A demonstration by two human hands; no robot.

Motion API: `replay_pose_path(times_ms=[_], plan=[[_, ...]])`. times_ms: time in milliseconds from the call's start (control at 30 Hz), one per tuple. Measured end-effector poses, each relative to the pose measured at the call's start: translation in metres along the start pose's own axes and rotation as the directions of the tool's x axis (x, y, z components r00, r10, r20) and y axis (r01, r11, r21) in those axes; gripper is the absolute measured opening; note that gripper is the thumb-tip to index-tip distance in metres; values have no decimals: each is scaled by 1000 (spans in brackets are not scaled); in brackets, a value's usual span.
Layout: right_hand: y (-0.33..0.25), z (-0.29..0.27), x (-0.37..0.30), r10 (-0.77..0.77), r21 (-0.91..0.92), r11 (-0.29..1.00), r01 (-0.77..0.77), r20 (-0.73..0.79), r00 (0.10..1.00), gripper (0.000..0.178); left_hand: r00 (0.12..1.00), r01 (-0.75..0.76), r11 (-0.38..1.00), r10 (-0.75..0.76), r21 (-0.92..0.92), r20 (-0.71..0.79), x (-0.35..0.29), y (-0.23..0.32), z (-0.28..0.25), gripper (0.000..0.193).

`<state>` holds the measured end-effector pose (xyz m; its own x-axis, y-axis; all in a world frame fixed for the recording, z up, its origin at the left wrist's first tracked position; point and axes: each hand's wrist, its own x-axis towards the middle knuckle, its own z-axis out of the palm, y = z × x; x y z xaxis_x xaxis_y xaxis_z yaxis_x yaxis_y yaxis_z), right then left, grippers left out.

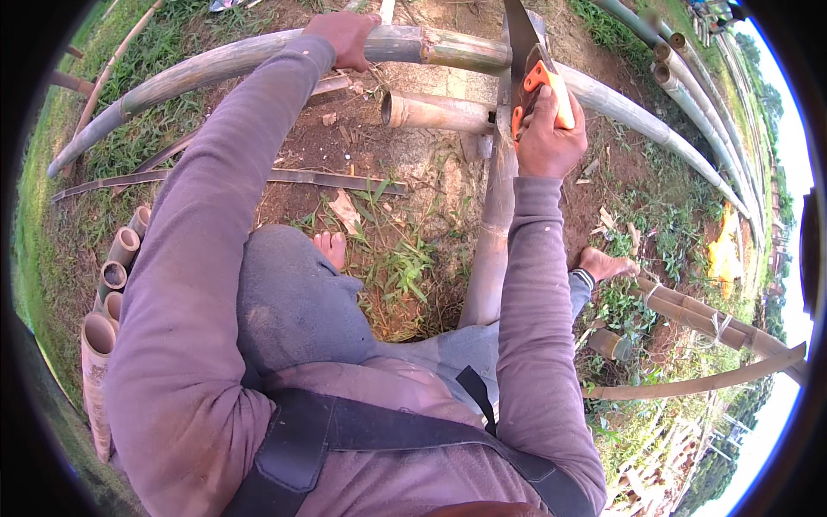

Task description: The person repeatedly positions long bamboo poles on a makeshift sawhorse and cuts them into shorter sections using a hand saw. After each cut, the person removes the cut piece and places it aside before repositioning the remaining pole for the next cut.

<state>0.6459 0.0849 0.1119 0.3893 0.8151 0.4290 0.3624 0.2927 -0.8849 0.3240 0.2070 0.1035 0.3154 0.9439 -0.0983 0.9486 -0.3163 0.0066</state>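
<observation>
A long bamboo pole [465, 50] lies crosswise in front of me, its ends bent by the lens. My left hand [343, 39] grips it left of the middle, fingers partly hidden behind it. In my right hand [551, 133] is a hand saw [562, 93] with an orange and white handle, its dark blade standing across the pole. Whether the teeth have cut into the bamboo cannot be told. Under the pole, an upright bamboo post [491, 224] and a short bamboo stub [431, 112] form a support.
Several cut bamboo tubes [99, 336] stand along the left. Long bamboo poles [689, 95] are stacked at the far right. A split bamboo strip [336, 179] lies on the ground, and tied bamboo [689, 310] lies near my bare right foot [607, 263].
</observation>
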Motion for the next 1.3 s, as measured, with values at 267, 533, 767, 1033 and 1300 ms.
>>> replay_pose_path(times_ms=[267, 533, 767, 1033, 1300], plan=[[-31, -89, -171, 190, 172, 967, -189, 11, 982, 43, 997, -3, 1000, 1, 21, 80, 3, -18, 6, 93], [-23, -4, -6, 178, 137, 974, -183, 46, 983, 34, 999, -31, 999, 30, -26, -40, 6, -11, -7, 82], [-37, -93, -141, 168, 65, 984, -168, 7, 986, 40, 998, -18, 1000, 19, -17, 59, 4, -20, 10, 92], [10, -42, -55, -64, -180, 982, 55, -43, 997, 26, 990, -135, 986, 129, -102, -58, 19, -15, 15, 91], [-13, -72, -133, 142, 116, 983, -139, -13, 990, 19, 997, 26, 999, -23, -42, 76, 13, -25, 0, 85]])
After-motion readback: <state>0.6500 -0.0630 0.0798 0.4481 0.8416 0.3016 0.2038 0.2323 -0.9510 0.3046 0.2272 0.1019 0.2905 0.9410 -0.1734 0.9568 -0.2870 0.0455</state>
